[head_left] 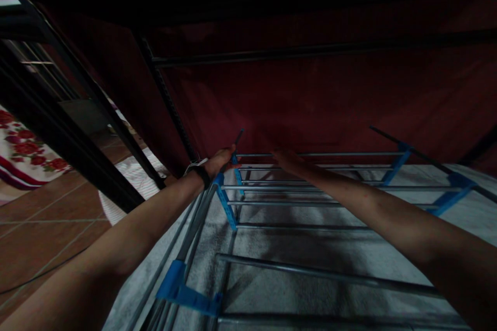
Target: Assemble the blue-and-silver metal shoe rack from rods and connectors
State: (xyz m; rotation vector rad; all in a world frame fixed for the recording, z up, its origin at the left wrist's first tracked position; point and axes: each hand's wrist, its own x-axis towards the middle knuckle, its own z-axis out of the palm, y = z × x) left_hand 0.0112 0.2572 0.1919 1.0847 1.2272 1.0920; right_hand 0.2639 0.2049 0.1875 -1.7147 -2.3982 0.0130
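A rack frame of grey metal tubes joined by blue plastic connectors lies across the lower middle. At its far left corner, my left hand point(223, 160) is closed around a blue connector point(234, 160) where an upright tube point(239, 136) sticks out. My right hand point(286, 160) reaches to the far side and is closed on a long metal tube point(341, 154), its fingers partly hidden in shadow. More blue connectors point(226, 201) hold the nearer tubes. Close to me, another blue connector point(186, 292) joins a loose-ended tube point(310, 271) section.
Grey cloth point(295, 238) lies beneath the rack. Dark red fabric point(310, 98) hangs behind, crossed by a black bar point(272, 56). Black metal posts point(62, 124) stand at the left, beside the tiled floor point(50, 232) and a floral cloth point(31, 150). A thin cable point(46, 271) crosses the tiles.
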